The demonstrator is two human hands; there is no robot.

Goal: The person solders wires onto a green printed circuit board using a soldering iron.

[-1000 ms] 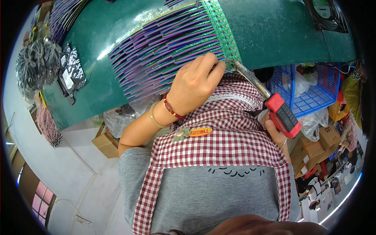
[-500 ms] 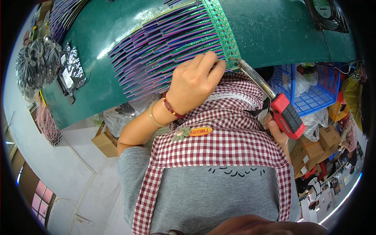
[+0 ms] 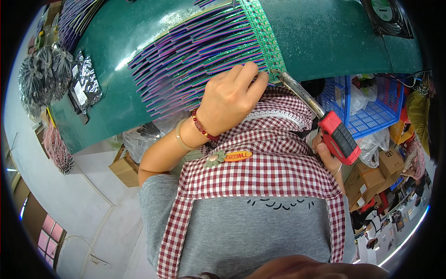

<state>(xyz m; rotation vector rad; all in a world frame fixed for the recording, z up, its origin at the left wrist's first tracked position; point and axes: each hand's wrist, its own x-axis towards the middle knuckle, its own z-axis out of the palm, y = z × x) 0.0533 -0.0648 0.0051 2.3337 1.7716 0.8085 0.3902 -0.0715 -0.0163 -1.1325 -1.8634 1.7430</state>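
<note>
My left hand (image 3: 234, 95) is closed in a pinch at the near end of a green circuit board panel (image 3: 267, 39). A thin wire seems to be between its fingertips, though the fingers largely hide it. Rows of purple, blue and red wires (image 3: 200, 51) fan leftward from the panel's edge. My right hand (image 3: 327, 153) grips a soldering iron (image 3: 341, 137) by its red and black handle. The long metal barrel points up and left, its tip at the panel's near corner, just right of my left fingertips.
A green tabletop (image 3: 320, 42) carries the work, with a black fan-like unit (image 3: 388, 18) at far right. Bundled wires (image 3: 79, 21) and dark plastic bags (image 3: 86, 86) lie at left. Blue crates (image 3: 376, 109) and cardboard boxes (image 3: 364, 186) stand below the table's right side.
The soldering iron has shifted slightly left, bringing its tip a little farther onto the panel's corner. My left hand stays almost still.
</note>
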